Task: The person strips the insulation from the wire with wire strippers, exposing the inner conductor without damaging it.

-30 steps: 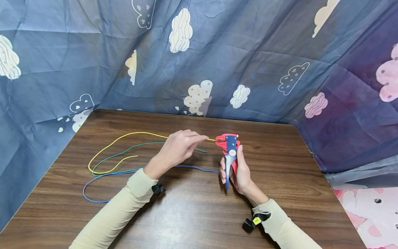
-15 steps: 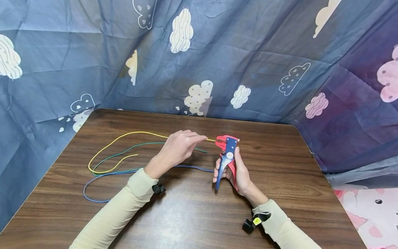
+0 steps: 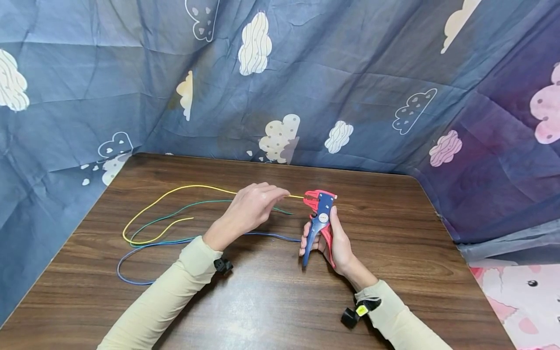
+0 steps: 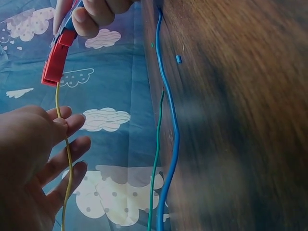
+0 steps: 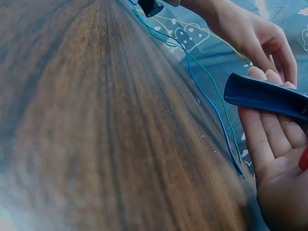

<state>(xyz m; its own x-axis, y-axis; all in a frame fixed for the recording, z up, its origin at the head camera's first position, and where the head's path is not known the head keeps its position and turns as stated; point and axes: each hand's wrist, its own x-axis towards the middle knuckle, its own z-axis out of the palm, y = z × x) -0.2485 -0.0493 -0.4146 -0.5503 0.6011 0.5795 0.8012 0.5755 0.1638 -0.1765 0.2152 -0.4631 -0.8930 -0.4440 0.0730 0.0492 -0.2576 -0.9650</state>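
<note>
My right hand (image 3: 340,245) holds a wire stripper (image 3: 324,206) by its blue and red handles, which stand spread apart. The red head points left, toward my left hand (image 3: 251,206). Between left thumb and forefinger I pinch a yellow wire (image 4: 70,163); the other fingers are loosely extended. The wire's tip enters the red head (image 4: 57,60), so its very end is hidden. In the right wrist view the blue handle (image 5: 264,96) lies across my right fingers.
A blue wire (image 4: 175,134) and a green wire (image 4: 156,154) lie on the wooden table (image 3: 271,301) below my hands. A small blue piece (image 4: 178,59) and a tiny green piece (image 4: 152,44) lie near them. Cloud-printed cloth (image 3: 218,116) hangs behind.
The stripper's handles have spread wider, the blue one swinging left with my right fingers, and its head has tilted slightly. My left fingertips have shifted slightly left along with the yellow wire's loop.
</note>
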